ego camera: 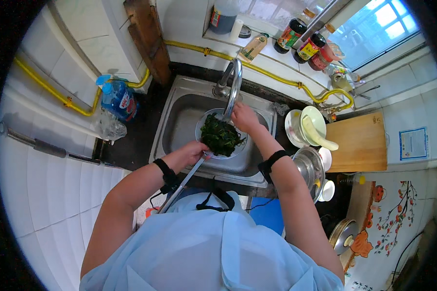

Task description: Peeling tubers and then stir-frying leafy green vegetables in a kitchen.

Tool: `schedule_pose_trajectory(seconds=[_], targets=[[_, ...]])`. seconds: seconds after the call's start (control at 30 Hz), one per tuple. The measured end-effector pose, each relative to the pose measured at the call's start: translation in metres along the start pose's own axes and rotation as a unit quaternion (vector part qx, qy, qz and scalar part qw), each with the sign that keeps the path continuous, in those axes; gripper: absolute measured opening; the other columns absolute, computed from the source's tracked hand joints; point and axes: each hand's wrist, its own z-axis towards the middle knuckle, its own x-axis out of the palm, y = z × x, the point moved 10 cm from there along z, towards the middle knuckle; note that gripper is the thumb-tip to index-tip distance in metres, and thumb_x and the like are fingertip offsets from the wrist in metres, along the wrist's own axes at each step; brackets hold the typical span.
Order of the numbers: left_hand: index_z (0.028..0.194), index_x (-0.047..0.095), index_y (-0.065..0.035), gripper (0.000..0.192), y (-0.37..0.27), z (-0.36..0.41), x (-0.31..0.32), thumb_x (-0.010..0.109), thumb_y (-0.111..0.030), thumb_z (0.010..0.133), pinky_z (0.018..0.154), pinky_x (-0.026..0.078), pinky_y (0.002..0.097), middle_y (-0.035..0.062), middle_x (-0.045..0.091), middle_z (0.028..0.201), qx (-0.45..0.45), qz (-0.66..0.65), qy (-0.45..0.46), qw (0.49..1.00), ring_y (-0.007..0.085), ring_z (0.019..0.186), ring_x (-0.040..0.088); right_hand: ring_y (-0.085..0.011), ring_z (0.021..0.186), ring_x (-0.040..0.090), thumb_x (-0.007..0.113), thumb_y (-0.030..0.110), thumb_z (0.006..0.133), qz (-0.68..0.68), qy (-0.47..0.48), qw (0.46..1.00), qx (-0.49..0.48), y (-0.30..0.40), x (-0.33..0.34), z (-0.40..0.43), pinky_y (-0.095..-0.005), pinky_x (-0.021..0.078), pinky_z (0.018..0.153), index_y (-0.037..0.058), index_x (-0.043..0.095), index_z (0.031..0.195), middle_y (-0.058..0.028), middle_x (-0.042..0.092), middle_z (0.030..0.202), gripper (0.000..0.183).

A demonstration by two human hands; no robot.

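Observation:
A mass of dark leafy greens (222, 138) lies in a round strainer (201, 123) with a pale rim, inside the stainless steel sink (178, 116). My left hand (196, 152) grips the strainer's near left side, where a long metal handle (184, 183) runs back toward my body. Beside the curved chrome faucet (236, 78), my right hand (244, 117) is at the spout's lower end, above the strainer's far right side. Its fingertips are partly hidden by the spout, so I cannot see whether they hold anything.
Right of the sink stand stacked bowls (315, 116) with a pale ladle (315, 134), metal colanders (309, 167) and a wooden cutting board (357, 145). A blue detergent bottle (120, 102) is at left. Sauce bottles (291, 36) line the sill above a yellow pipe (266, 74).

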Motion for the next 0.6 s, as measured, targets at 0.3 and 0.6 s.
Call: schedule_pose_trajectory(seconds=[0.3, 0.6], targets=[[0.11, 0.05, -0.0042, 0.03, -0.014, -0.015, 0.033, 0.051, 0.002, 0.08, 0.055, 0.053, 0.0334, 0.0116, 0.059, 0.095, 0.005, -0.009, 0.0, 1.0, 0.0216, 0.074, 0.059, -0.0359, 0.064, 0.053, 0.052, 0.016, 0.08, 0.7, 0.056, 0.651, 0.289, 0.028, 0.056, -0.012, -0.0407, 0.0437, 0.057, -0.0014, 0.054, 0.077, -0.0159, 0.055, 0.07, 0.017], [0.108, 0.053, -0.0059, 0.029, -0.023, -0.024, 0.042, 0.049, 0.003, 0.08, 0.054, 0.052, 0.0327, 0.0118, 0.06, 0.096, 0.025, 0.058, -0.031, 0.998, 0.0215, 0.075, 0.061, -0.0315, 0.078, 0.059, 0.066, 0.04, 0.07, -0.011, -0.123, 0.988, 0.093, 0.05, -0.027, -0.018, -0.041, 0.0473, 0.069, 0.004, 0.057, 0.085, -0.0138, 0.06, 0.083, 0.039]])
